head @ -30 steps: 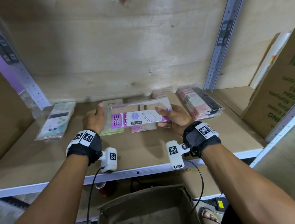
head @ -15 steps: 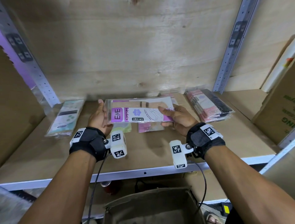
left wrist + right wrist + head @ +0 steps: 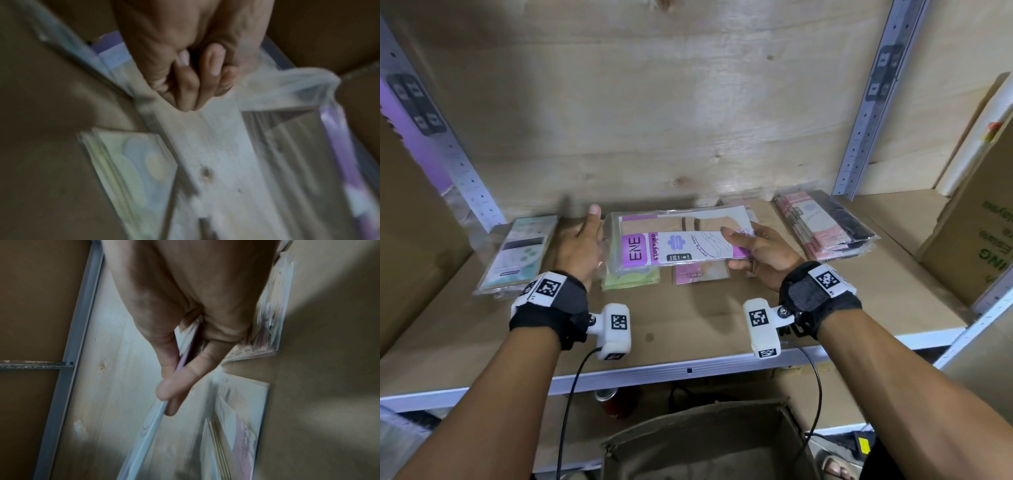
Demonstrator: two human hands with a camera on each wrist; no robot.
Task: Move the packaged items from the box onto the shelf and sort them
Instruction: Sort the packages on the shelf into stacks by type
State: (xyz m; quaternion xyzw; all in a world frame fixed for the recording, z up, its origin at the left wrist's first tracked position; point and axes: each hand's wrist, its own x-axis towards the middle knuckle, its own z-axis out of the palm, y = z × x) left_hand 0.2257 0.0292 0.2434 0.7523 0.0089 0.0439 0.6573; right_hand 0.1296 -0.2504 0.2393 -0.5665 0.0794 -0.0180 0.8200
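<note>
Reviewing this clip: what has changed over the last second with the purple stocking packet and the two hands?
The left hand has let go of the purple stocking packet; its thumb now points up beside the packet's left end. The wrist view is too blurred to say whether its fingers touch the wrapper. The right hand keeps its pinch on the right end, above the shelf. The green packet, teal packet and pink stack lie as before.

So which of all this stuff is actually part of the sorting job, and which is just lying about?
Part of the job:
- purple-and-white ENE stocking packet, held by the right hand
- left hand at its end
- green packets
- pink packets
- brown cardboard box
- wooden shelf

Lying about:
- printed carton
- red can
</note>
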